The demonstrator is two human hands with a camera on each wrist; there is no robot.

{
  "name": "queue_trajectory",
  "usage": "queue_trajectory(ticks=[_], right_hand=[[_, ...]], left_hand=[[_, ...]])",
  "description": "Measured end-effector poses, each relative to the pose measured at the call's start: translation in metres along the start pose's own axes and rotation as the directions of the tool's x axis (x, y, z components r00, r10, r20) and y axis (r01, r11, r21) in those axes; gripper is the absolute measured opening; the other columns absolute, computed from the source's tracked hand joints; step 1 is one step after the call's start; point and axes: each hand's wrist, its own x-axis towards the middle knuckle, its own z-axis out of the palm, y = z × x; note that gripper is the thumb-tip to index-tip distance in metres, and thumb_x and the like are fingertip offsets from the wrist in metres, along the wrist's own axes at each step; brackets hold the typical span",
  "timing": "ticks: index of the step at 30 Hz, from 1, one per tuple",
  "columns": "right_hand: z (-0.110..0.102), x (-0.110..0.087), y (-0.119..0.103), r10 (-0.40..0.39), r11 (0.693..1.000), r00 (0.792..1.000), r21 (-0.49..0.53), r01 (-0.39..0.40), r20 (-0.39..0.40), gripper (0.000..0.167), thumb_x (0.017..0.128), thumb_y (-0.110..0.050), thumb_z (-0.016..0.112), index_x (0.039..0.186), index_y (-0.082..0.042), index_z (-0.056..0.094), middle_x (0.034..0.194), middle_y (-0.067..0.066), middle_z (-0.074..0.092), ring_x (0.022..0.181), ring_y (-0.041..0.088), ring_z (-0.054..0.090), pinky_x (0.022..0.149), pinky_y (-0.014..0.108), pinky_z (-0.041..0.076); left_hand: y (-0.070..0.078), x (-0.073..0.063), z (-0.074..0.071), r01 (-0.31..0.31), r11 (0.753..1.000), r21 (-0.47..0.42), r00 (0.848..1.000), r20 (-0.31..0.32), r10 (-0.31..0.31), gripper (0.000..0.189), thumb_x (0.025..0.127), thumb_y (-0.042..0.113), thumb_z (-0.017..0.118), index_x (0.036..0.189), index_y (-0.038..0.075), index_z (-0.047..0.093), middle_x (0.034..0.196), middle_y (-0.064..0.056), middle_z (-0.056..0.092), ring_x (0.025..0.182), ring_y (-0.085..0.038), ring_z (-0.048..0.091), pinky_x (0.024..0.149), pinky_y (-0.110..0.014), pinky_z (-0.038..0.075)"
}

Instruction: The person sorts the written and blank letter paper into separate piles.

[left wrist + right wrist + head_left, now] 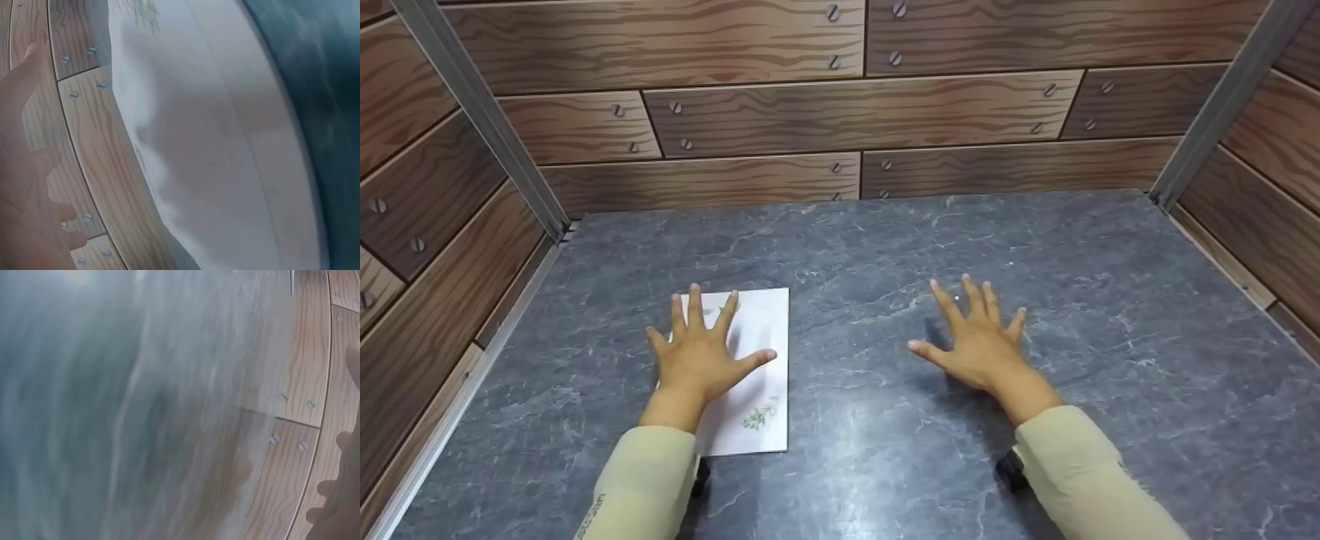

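Your L hand (697, 364) & R hand (982, 349) hover, fingers (695, 309) spread, L above leaf-print white booklet (761, 330); prob. light, bendy; pinch long edge.

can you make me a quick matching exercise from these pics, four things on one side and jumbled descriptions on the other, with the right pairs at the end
Column one
1. left hand
2. right hand
3. white paper
4. tabletop

Column two
A. dark grey with pale veins
B. spread open, over the paper
C. printed with green leaves
D. spread open, off to the right of the paper

Right pairs: 1-B, 2-D, 3-C, 4-A
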Motion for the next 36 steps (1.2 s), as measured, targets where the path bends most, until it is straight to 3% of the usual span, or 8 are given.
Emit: queue_trajectory(ticks=[22,36], right_hand=[[0.018,0.008,-0.057,0.029,0.999,0.997,0.043,-0.026,-0.074,0.088,0.081,-0.068,0.058,0.151,-0.023,0.03,0.152,0.021,0.022,0.138,0.043,0.017,0.101,0.074,0.003],[0.027,0.009,-0.085,-0.007,0.997,0.997,0.074,0.013,-0.081,0.085,0.081,-0.066,0.06,0.149,-0.023,0.033,0.148,0.018,0.032,0.134,0.041,0.028,0.105,0.067,0.012]], left_hand=[[-0.043,-0.009,-0.006,0.043,0.999,-0.021,0.999,-0.02,-0.043,0.1,0.076,0.077,0.053,0.151,0.014,0.029,0.152,-0.026,0.018,0.136,-0.049,0.015,0.096,-0.078,0.01],[-0.068,-0.014,-0.01,0.071,0.995,-0.064,0.997,-0.036,-0.073,0.108,0.072,0.071,0.064,0.15,0.006,0.028,0.145,-0.03,0.029,0.13,-0.049,0.027,0.094,-0.073,0.02]])
